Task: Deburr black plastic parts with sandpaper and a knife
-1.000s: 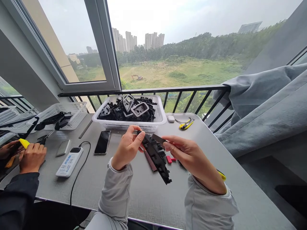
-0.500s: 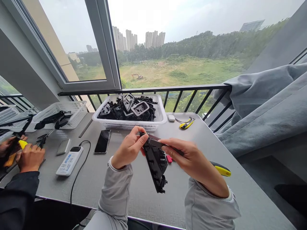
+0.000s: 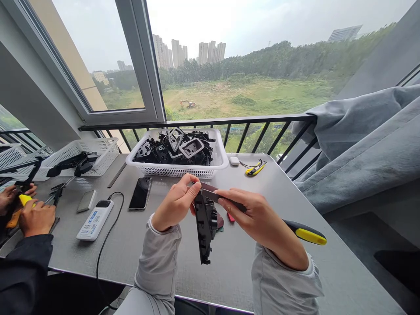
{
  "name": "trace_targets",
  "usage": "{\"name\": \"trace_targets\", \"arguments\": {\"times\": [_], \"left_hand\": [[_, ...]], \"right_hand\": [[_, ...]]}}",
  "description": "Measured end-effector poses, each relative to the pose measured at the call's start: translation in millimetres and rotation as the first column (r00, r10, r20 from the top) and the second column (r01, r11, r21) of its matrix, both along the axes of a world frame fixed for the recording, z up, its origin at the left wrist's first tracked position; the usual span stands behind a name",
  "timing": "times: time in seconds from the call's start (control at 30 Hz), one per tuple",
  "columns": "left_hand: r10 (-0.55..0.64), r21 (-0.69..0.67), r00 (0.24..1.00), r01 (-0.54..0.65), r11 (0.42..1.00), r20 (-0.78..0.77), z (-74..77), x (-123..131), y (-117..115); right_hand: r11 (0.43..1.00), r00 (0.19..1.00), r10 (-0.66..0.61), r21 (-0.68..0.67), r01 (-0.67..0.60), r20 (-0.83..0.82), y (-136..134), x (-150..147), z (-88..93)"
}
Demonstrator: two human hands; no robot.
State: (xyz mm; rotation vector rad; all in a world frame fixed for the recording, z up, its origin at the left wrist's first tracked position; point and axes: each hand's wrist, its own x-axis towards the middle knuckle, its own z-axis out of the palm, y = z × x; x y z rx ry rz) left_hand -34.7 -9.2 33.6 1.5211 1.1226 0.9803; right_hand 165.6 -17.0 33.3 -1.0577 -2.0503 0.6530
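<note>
My left hand pinches the top end of a long black plastic part, which hangs almost upright above the grey table. My right hand is closed round a utility knife with a yellow and black handle. Its blade lies against the top edge of the part, close to my left fingertips. A small red piece lies on the table behind the part.
A white basket full of black plastic parts stands at the railing. A second basket is at the left. A phone, a power bank with a cable and a yellow cutter lie on the table. Another person's hands work at far left.
My left hand has swung the black part from slanting to nearly upright. The knife has slid along its top edge, and more of the yellow handle shows behind my right wrist.
</note>
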Motion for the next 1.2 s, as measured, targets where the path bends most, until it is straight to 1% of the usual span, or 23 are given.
{"name": "trace_targets", "arguments": {"times": [0.13,0.27,0.4,0.53,0.57,0.7,0.77,0.83,0.9,0.97,1.03,1.1,1.2], "left_hand": [[-0.016,-0.007,1.000,0.016,1.000,0.001,3.1,0.2,-2.0],[-0.017,-0.002,1.000,0.017,1.000,-0.008,3.3,0.5,-1.7],[-0.032,-0.011,0.999,0.032,0.999,-0.009,2.0,0.8,-0.3],[-0.014,-0.002,1.000,0.014,1.000,-0.008,1.6,1.5,0.9],[-0.013,-0.006,1.000,0.013,1.000,0.003,1.7,1.7,1.1],[-0.026,-0.019,0.999,0.027,0.999,0.029,2.0,2.1,1.6],[-0.021,-0.019,0.999,0.022,1.000,0.031,1.9,1.6,1.6],[-0.021,-0.027,0.998,0.023,0.999,0.060,1.7,1.1,1.2],[-0.025,-0.041,0.993,0.030,0.999,0.117,1.7,1.4,0.6],[-0.008,-0.043,0.984,0.015,0.999,0.177,1.8,2.9,0.5],[0.044,-0.031,0.972,-0.038,0.999,0.229,1.8,4.9,1.5],[0.122,-0.013,0.953,-0.123,0.992,0.277,1.4,6.5,3.6],[0.226,0.011,0.920,-0.243,0.970,0.321,0.0,7.4,7.1]], "right_hand": [[0.998,0.998,0.067,-0.006,-0.067,0.018,-0.9,3.0,-0.6],[0.998,0.998,0.066,-0.005,-0.066,0.014,-2.1,2.6,-0.5],[0.994,0.994,0.101,-0.039,-0.100,0.027,-0.9,0.4,0.3],[0.999,1.000,0.028,-0.031,-0.028,-0.005,1.1,1.2,-0.3],[0.999,1.000,0.028,-0.032,-0.028,-0.014,1.4,1.7,-0.4],[0.990,0.993,0.117,-0.077,-0.119,-0.022,2.5,2.9,0.0],[0.993,0.996,0.082,-0.082,-0.084,-0.029,3.4,2.8,0.5],[0.998,0.998,0.004,-0.068,-0.008,-0.058,4.3,3.1,0.7],[0.995,0.990,-0.073,-0.076,0.065,-0.117,4.8,3.9,0.3],[0.985,0.966,-0.152,-0.113,0.130,-0.209,4.6,4.7,-0.8],[0.972,0.925,-0.220,-0.152,0.181,-0.310,4.0,4.8,-2.4],[0.963,0.887,-0.261,-0.169,0.211,-0.381,3.4,4.2,-3.6],[0.959,0.877,-0.264,-0.208,0.193,-0.402,2.4,3.1,-3.7]]}}
